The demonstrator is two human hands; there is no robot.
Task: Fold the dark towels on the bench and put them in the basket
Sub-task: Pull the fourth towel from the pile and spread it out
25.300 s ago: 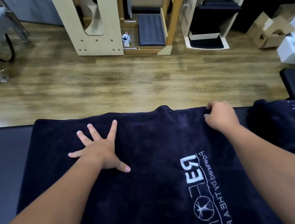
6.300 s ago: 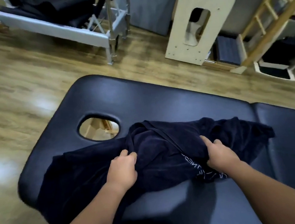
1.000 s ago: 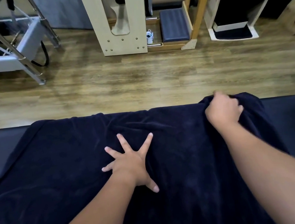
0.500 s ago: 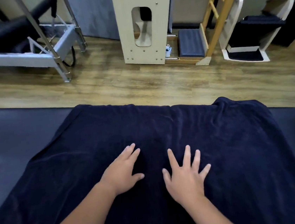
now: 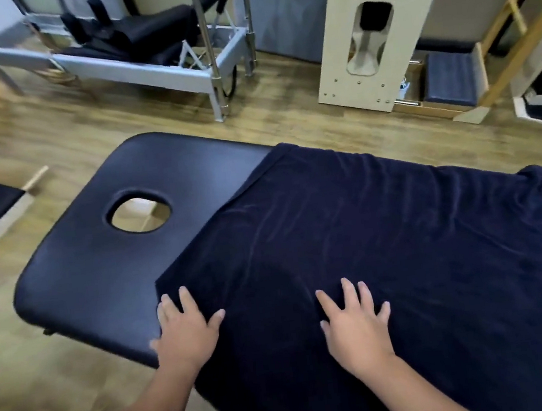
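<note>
Two flat hands press on a dark towel [image 5: 385, 243] spread across the padded bench [image 5: 100, 258]. Her left hand [image 5: 186, 336] lies at the towel's near left corner, fingers straight and released; her right hand [image 5: 356, 325] rests beside it, fingers splayed, grasping nothing. Nearby the bench's face hole [image 5: 140, 213] stays uncovered.

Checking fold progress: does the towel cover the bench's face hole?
No, the towel stops short of the face hole, which lies bare on the bench.

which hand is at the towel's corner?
The left hand, flat on the dark navy towel's near-left corner by the black padded bench; the right hand rests mid-towel.
</note>
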